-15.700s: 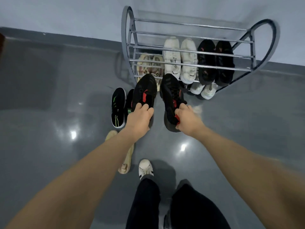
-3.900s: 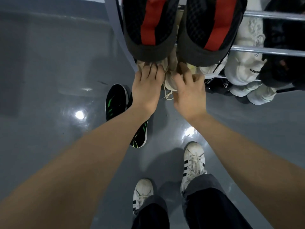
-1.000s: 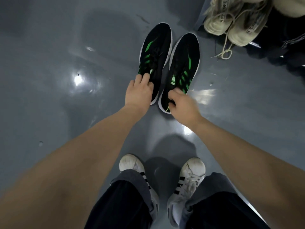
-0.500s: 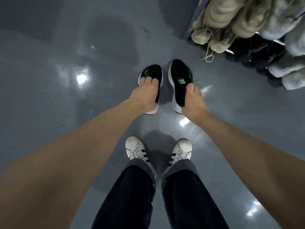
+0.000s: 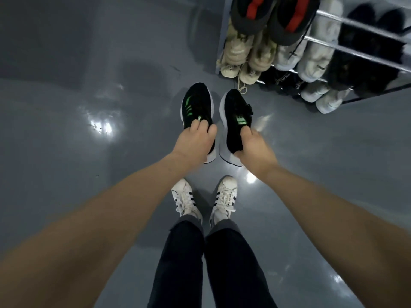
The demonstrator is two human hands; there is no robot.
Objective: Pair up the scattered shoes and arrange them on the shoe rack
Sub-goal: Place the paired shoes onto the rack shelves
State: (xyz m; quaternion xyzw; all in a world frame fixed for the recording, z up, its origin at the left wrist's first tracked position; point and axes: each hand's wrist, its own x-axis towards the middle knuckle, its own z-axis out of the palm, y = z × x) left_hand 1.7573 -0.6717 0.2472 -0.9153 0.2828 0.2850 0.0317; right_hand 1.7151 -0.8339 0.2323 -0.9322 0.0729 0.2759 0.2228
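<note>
i see a glossy grey floor throwing back light spots, two black knit-cloth sneakers with green stripes on smooth white soles, and a shiny chrome-look metal-bar shoe rack carrying matt cream fabric shoes.

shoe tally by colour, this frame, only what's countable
black-green shoes: 2, one each in left hand and right hand
black-red shoes: 2, top of rack
beige shoes: 4, on rack
white shoes: 4, on rack
striped white sneakers: 2, worn
Total: 14. The plain black shoes on the rack are too dark to count.
</note>
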